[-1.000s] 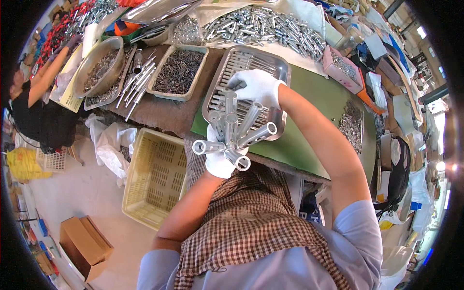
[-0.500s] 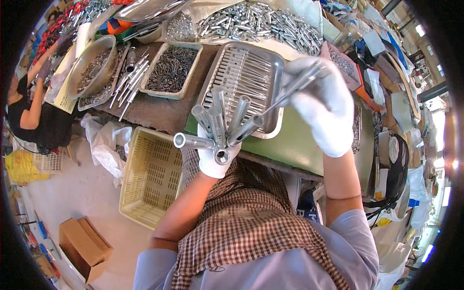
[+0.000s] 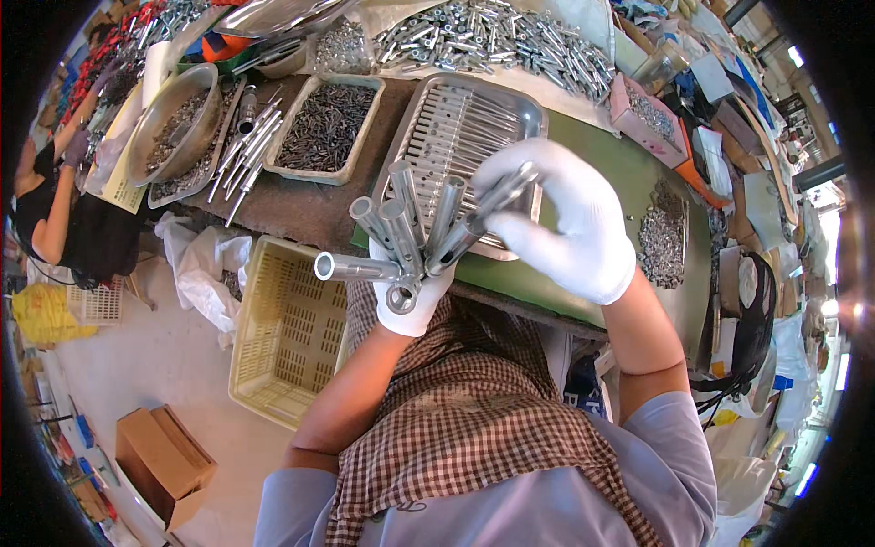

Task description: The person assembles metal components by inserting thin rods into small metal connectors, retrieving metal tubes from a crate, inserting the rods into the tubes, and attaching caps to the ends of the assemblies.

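My left hand (image 3: pixel 410 313), in a white glove, is wrapped round a bundle of several shiny metal tubes (image 3: pixel 398 228) that fan out with open ends upward and to the left. Gloved in white too, my right hand (image 3: pixel 574 219) grips a metal rod (image 3: pixel 512 189) by its thick end. The rod lines up with the rightmost tube (image 3: pixel 453 246), and its slim shaft appears to be inside that tube. Just beyond both hands lies a metal tray (image 3: pixel 538 117) with rows of similar slim rods.
Dark small pins fill a pale tub (image 3: pixel 273 155) left of the tray. A big heap of metal tubes (image 3: pixel 492 41) lies at the back. Small metal parts (image 3: pixel 663 237) are piled on the green tabletop (image 3: pixel 583 155) at right. A yellow crate (image 3: pixel 283 337) stands below; a co-worker (image 3: pixel 82 219) is at far left.
My right hand has moved left and down toward the tubes, and the rod's slim shaft, visible before, has gone into the tube. My left hand has shifted slightly left with the bundle.
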`<action>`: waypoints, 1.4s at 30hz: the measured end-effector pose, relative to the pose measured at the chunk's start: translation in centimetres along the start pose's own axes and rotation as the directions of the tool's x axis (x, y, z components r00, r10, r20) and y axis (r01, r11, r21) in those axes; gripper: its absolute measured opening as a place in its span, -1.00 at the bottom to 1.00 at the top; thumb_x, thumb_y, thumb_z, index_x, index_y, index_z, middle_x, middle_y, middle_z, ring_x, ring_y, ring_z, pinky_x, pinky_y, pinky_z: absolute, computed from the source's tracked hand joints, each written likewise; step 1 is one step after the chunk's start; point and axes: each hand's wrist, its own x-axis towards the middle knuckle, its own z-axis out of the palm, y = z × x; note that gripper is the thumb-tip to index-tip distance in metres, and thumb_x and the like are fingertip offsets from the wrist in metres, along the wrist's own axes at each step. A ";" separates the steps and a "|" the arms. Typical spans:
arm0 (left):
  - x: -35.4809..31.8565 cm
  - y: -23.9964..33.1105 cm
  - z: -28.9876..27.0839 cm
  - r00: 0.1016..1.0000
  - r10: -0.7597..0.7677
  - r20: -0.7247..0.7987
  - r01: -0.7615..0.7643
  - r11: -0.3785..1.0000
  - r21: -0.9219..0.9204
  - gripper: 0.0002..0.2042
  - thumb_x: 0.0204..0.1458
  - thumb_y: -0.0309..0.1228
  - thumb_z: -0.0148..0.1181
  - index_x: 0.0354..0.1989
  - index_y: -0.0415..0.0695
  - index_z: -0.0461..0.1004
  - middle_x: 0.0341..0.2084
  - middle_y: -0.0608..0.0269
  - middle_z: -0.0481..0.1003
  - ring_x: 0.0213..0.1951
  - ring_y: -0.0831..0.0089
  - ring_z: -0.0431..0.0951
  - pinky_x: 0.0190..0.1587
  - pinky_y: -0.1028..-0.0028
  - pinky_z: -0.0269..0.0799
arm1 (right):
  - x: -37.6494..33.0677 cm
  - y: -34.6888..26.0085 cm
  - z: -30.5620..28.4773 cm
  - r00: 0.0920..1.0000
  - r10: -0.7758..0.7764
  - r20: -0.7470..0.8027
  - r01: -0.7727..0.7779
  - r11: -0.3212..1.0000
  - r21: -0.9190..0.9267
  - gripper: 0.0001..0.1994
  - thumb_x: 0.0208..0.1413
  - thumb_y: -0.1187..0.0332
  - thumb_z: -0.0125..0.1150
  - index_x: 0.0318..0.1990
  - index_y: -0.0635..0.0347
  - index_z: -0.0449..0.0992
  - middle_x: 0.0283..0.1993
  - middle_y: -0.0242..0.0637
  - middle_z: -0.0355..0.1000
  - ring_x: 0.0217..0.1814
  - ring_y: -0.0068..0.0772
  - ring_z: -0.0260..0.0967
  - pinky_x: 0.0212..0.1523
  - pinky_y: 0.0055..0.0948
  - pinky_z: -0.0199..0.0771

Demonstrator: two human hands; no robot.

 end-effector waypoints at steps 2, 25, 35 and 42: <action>-0.4 -0.4 0.1 0.988 -0.085 0.128 0.094 0.994 -0.061 -0.60 -0.15 -0.30 0.34 -0.12 -0.13 0.42 -0.26 0.13 0.46 -0.22 0.13 0.48 -0.16 0.15 0.37 | 0.3 0.0 -0.2 0.997 0.000 0.072 0.004 0.998 -0.063 -0.72 -0.08 0.41 0.28 -0.14 0.15 0.50 -0.15 -0.15 0.45 -0.14 -0.14 0.46 -0.05 -0.34 0.45; -1.9 -0.6 1.6 0.980 -0.187 0.067 0.188 0.982 -0.008 -0.59 0.09 -0.06 0.14 0.01 -0.05 0.37 -0.10 0.22 0.46 -0.01 0.27 0.43 0.16 0.12 0.26 | 3.9 8.3 5.4 0.902 0.357 0.243 -0.262 0.900 -0.349 -0.64 -0.01 0.26 0.25 -0.03 0.14 0.49 -0.24 -0.05 0.52 -0.12 0.01 0.47 -0.04 -0.19 0.44; -2.9 -1.5 4.0 0.837 -0.428 0.340 0.533 0.500 -0.682 -0.62 -0.03 -0.32 0.23 -0.07 -0.09 0.25 -0.17 0.19 0.41 -0.16 0.26 0.46 0.00 0.20 0.34 | 5.2 5.9 0.5 0.929 0.323 -0.183 -0.283 0.935 0.215 -0.50 0.04 0.25 0.24 0.16 0.20 0.40 -0.26 -0.21 0.50 -0.26 -0.54 0.42 -0.23 -0.56 0.44; -2.3 -0.7 2.5 0.935 -0.256 0.244 0.351 0.756 -0.552 -0.57 -0.12 -0.46 0.27 -0.09 -0.11 0.21 -0.25 0.22 0.35 -0.15 0.29 0.39 -0.11 0.24 0.36 | 2.6 -3.8 -1.2 0.924 -0.216 -0.317 0.334 0.858 0.389 -0.25 0.01 0.61 0.04 0.39 0.32 -0.11 -0.35 -0.02 0.42 -0.46 -0.41 0.41 -0.47 -0.56 0.47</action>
